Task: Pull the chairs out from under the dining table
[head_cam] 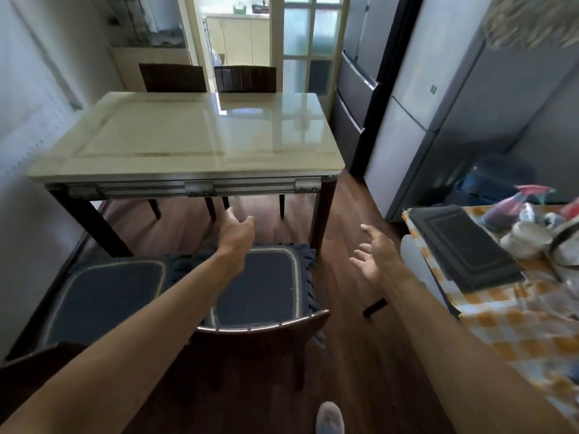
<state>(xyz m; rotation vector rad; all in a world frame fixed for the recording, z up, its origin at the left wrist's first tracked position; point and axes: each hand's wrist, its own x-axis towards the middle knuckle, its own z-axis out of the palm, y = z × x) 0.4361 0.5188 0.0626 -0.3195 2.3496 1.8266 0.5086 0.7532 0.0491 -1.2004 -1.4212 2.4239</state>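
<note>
Near chair (260, 296) below left hand's empty fingers (247, 221).

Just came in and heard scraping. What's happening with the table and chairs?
A person is moving chairs away from the dining table. The two near chairs, with dark blue cushions, already stand out from the table's near edge. Both hands are empty and open: the left hand reaches forward over the right-hand chair's seat, the right hand hangs over the floor beside it. Two far chairs are still close against the table's far side.
</note>
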